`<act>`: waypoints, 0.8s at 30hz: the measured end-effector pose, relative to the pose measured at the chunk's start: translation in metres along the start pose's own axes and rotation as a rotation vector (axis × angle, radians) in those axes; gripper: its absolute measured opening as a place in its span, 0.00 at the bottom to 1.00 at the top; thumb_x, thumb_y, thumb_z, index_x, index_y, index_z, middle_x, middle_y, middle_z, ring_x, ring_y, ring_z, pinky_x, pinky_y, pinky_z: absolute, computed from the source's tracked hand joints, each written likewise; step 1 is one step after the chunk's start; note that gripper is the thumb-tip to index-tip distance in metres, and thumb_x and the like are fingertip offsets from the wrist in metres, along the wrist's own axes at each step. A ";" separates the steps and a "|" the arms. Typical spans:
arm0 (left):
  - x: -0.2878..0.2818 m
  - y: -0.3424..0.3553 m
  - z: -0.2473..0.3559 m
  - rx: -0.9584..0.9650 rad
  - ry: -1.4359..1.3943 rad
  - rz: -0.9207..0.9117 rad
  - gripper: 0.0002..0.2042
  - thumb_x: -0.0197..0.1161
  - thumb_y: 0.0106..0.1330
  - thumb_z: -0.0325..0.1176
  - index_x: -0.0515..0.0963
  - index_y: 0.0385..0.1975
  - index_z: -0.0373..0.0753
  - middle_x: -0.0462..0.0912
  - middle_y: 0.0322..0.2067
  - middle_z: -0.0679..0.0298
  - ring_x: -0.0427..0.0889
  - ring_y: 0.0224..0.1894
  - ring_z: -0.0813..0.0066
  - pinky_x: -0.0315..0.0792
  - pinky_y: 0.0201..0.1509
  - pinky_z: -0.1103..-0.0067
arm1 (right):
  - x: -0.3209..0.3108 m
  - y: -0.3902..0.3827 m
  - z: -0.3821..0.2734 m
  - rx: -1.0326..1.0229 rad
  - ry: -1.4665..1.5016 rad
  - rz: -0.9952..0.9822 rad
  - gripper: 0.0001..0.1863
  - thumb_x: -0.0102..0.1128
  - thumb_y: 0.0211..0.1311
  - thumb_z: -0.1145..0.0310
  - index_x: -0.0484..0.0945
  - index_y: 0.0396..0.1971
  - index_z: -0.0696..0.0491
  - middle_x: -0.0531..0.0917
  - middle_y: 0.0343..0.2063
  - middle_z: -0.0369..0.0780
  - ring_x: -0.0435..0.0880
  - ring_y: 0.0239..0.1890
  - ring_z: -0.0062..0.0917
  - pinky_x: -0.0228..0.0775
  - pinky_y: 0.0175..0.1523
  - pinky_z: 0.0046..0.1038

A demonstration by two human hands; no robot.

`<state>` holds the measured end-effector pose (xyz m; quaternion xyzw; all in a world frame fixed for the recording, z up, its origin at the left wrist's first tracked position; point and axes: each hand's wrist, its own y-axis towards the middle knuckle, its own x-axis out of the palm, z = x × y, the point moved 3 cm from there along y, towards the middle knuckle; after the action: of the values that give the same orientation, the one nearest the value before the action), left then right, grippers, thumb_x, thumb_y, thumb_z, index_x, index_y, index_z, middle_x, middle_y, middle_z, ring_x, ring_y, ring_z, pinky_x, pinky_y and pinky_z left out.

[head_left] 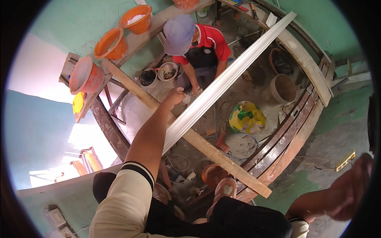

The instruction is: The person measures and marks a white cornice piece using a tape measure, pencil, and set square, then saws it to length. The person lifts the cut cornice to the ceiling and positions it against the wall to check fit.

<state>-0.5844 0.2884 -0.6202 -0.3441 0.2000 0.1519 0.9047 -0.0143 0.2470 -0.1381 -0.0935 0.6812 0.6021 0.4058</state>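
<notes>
Viewed from above, near to far. We see a shoe (226, 187) at the bottom, close to the near edge of a plank (214, 152), with an orange bowl (214, 175) beside that edge. At the far right, the right hand (349, 191) is blurred, and we cannot tell whether it is open or closed; a yellow level (345, 161) is near it. The left arm extends over the plank. The left hand (174, 98) has bent fingers beside a pale lump; we cannot tell whether it grips this.

We find the white moulding (230, 78) lying aslant: its lower end crosses the plank beside the left forearm, and its upper end crosses the upper edge of a far board (301, 55). Right of the moulding, we note a yellow-green sack (247, 119) and a brown bucket (282, 89) on the floor, inside the dark red rails (285, 136).

Beyond the left hand, a co-worker (208, 45) in a grey cap bends forward, hands close to the moulding's left edge. Two tubs (148, 78) stand at the co-worker's side. Farther off, we see orange buckets (111, 43) along the left board (164, 16), one at its lower left corner.
</notes>
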 end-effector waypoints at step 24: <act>0.018 -0.032 0.063 0.192 -0.456 0.075 0.62 0.83 0.54 0.44 0.39 0.79 0.40 0.77 0.59 0.47 0.78 0.60 0.58 0.79 0.51 0.63 | 0.117 -0.045 -0.006 0.987 0.921 0.355 0.15 0.49 0.81 0.67 0.73 0.57 0.61 0.74 0.26 0.37 0.77 0.26 0.25 0.71 0.36 0.26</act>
<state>-0.5389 0.3111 -0.5673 -0.2060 0.0168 0.2393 0.9487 -0.0656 0.2722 -0.2499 -0.0313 0.9828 0.1785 -0.0339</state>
